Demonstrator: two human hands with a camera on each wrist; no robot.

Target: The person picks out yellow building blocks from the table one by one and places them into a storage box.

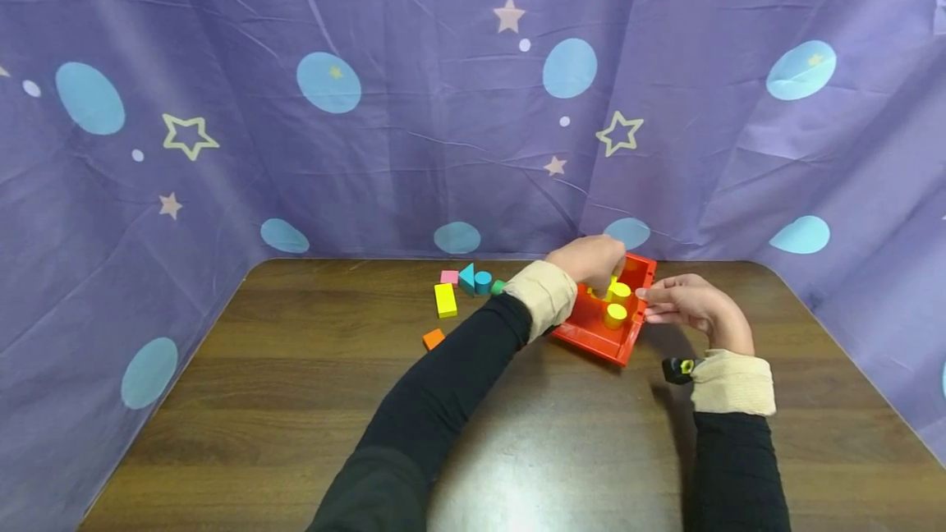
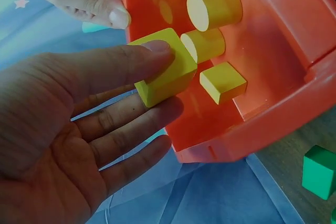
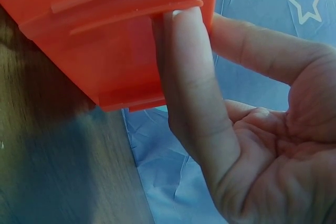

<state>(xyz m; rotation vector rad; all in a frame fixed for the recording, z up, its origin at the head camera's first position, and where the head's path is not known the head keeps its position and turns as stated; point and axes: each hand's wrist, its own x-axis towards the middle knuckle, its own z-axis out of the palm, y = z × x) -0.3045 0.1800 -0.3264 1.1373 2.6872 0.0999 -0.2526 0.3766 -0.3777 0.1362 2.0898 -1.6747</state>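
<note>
My left hand [image 1: 591, 259] reaches over a red plastic tray [image 1: 602, 343] and pinches a yellow block [image 2: 176, 74] between thumb and fingers. Inside the tray are two yellow cylinders [image 2: 218, 9] and a smaller yellow block [image 2: 224, 81], close beyond the held one in the left wrist view. At the tray's right side, my right hand [image 1: 695, 306] grips the wall, thumb on the inner side and fingers against the outside. The right wrist view shows a finger [image 3: 194, 72] lying along the tray's outer face.
Left of the tray lie a pink block [image 1: 449, 277], a blue triangle [image 1: 467, 278], a blue cylinder [image 1: 483, 282], a green block [image 2: 319, 171], a yellow rectangular block [image 1: 446, 300] and an orange block [image 1: 433, 339]. A purple curtain [image 1: 414, 187] hangs behind the wooden table [image 1: 332, 401].
</note>
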